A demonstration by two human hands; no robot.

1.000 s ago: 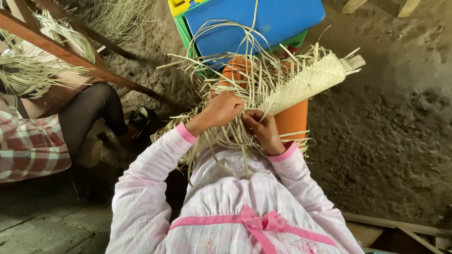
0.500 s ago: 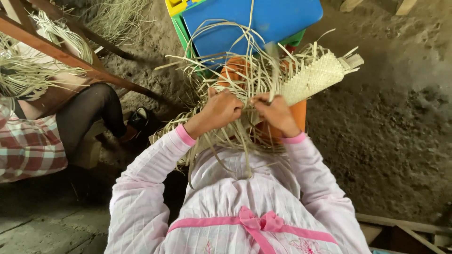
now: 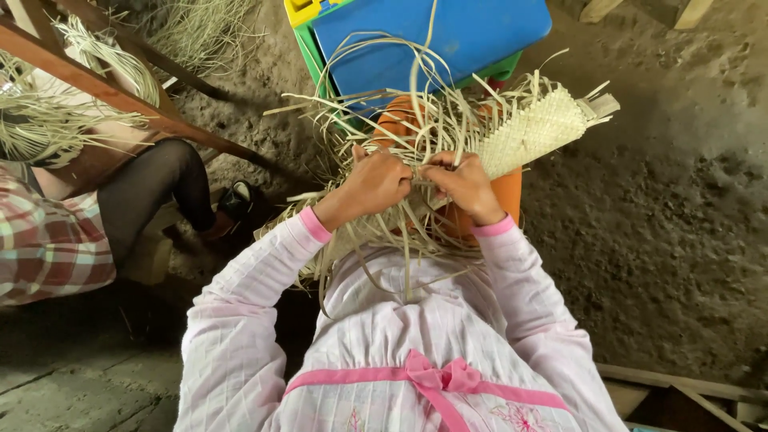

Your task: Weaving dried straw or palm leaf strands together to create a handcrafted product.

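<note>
**Two hands on a half-woven straw piece**

Woven straw mat (image 3: 532, 128) sits mid-scene over an orange block (image 3: 504, 192), near the blue stool (image 3: 432, 32). Left hand (image 3: 376, 182) and right hand (image 3: 464, 186) both pinch loose straw strands (image 3: 416, 88), fingers closed. Risk: brittle strands could snap or slip out if tugged hard. Another person's leg (image 3: 152, 192) far left.
</note>
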